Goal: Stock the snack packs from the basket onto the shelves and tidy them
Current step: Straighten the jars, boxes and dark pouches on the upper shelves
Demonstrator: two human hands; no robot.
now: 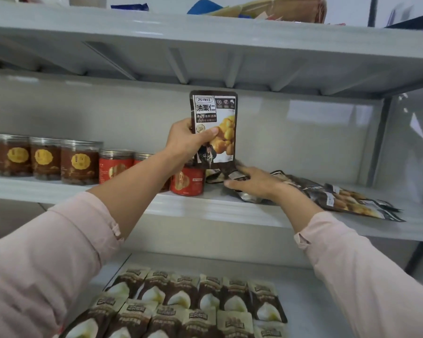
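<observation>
My left hand (188,140) grips a dark brown and white chestnut snack pack (215,118) and holds it upright above the middle shelf (205,206). My right hand (254,181) lies flat on more of the same packs (244,195) lying on that shelf, fingers stretched toward the left. A loose row of these packs (347,198) trails off to the right along the shelf. The basket is out of view.
Clear jars with brown contents (47,159) and red-labelled jars (187,182) stand on the left of the middle shelf. The lower shelf holds rows of brown and cream snack packs (195,303). An upper shelf (205,45) hangs close overhead. A side panel (405,147) closes the right.
</observation>
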